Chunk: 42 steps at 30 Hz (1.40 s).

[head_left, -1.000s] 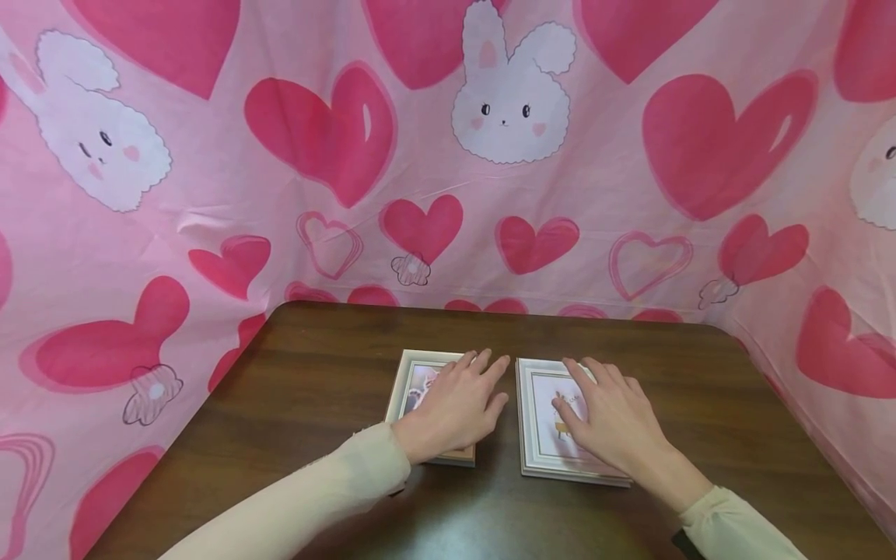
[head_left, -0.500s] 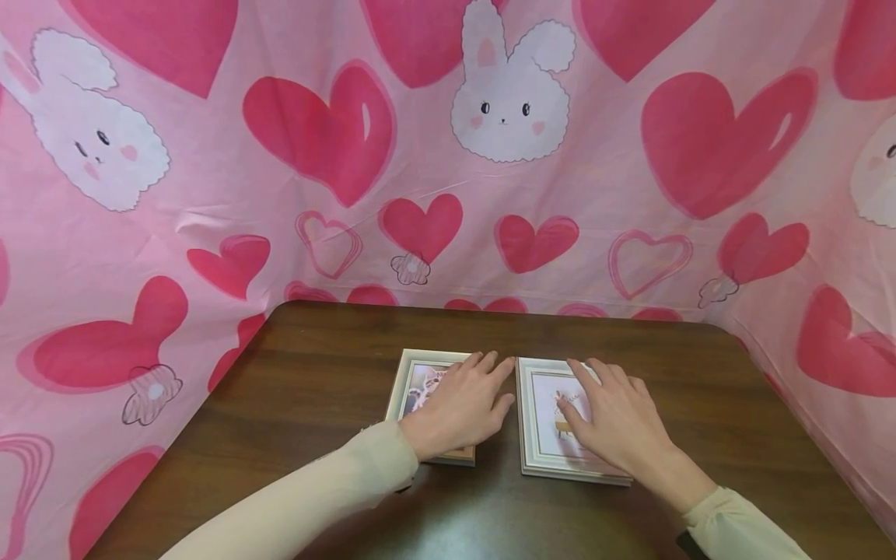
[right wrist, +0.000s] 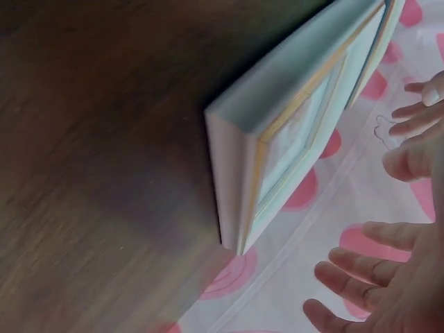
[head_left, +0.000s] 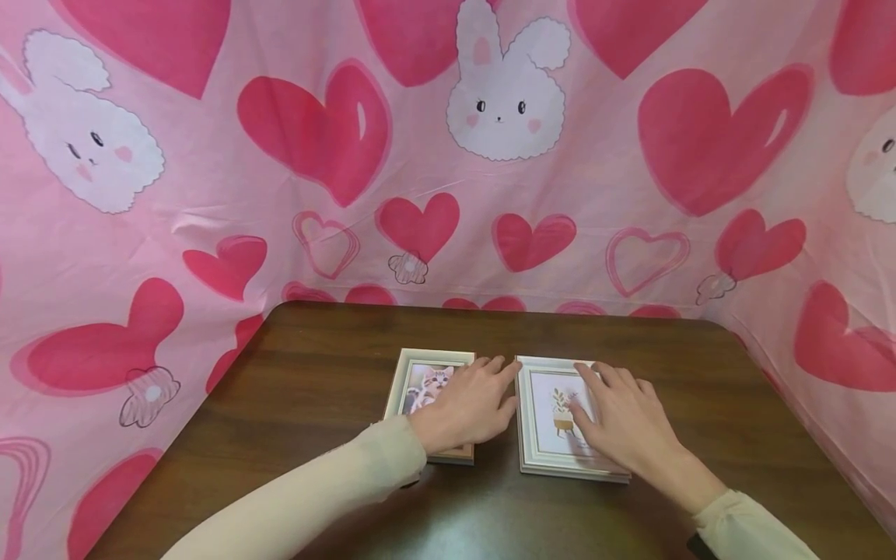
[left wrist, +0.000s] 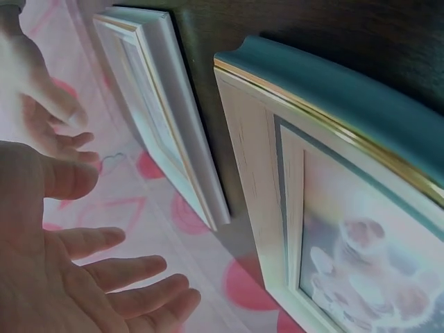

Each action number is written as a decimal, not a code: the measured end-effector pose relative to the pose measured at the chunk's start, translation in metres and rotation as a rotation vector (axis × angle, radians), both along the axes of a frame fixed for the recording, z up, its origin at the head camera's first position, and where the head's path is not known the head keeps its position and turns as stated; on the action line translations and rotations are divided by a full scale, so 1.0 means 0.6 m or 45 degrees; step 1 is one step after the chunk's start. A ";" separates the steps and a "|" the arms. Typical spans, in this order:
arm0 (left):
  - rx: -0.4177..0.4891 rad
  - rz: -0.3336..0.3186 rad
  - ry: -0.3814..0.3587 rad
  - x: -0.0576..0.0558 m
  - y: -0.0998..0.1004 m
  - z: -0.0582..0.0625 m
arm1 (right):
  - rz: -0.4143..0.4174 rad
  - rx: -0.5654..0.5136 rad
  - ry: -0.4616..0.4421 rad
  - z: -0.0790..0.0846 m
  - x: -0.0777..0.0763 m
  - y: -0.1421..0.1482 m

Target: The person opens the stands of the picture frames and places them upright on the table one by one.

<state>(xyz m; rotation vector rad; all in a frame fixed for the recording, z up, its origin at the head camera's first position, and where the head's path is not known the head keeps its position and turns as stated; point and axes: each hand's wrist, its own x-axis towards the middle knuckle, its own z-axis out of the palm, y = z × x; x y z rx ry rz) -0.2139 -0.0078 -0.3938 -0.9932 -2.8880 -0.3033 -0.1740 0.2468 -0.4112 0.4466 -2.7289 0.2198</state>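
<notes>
While the kitten frame (head_left: pixel 422 393) lies flat below the left hand (head_left: pixel 470 407), the plant frame (head_left: pixel 551 420) lies flat below the right hand (head_left: pixel 630 418), so each hand has one frame directly under it. The two frames are side by side on the brown table (head_left: pixel 315 389), apart, with a narrow strip of wood between. Their long axes run, as I judge, away from the person, toward the pink cloth (head_left: pixel 427 175) behind. The left hand is the nearer to the kitten frame, but its fingers point across the strip, and in the head view the foremost fingertip meets the left edge of the plant frame. The right hand covers the right part of the plant frame. Both hands have their fingers loosely spread and pinch nothing; the wrist views show space between them and the frames
</notes>
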 end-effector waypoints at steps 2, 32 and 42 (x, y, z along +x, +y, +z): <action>-0.008 0.000 -0.002 -0.002 0.003 -0.002 | 0.007 -0.006 0.008 -0.001 0.001 0.003; -0.048 -0.007 -0.214 -0.026 0.026 -0.031 | 0.014 -0.131 -0.264 -0.028 -0.009 0.061; -0.102 -0.021 -0.251 -0.030 0.028 -0.040 | 0.017 -0.171 -0.368 -0.044 -0.014 0.084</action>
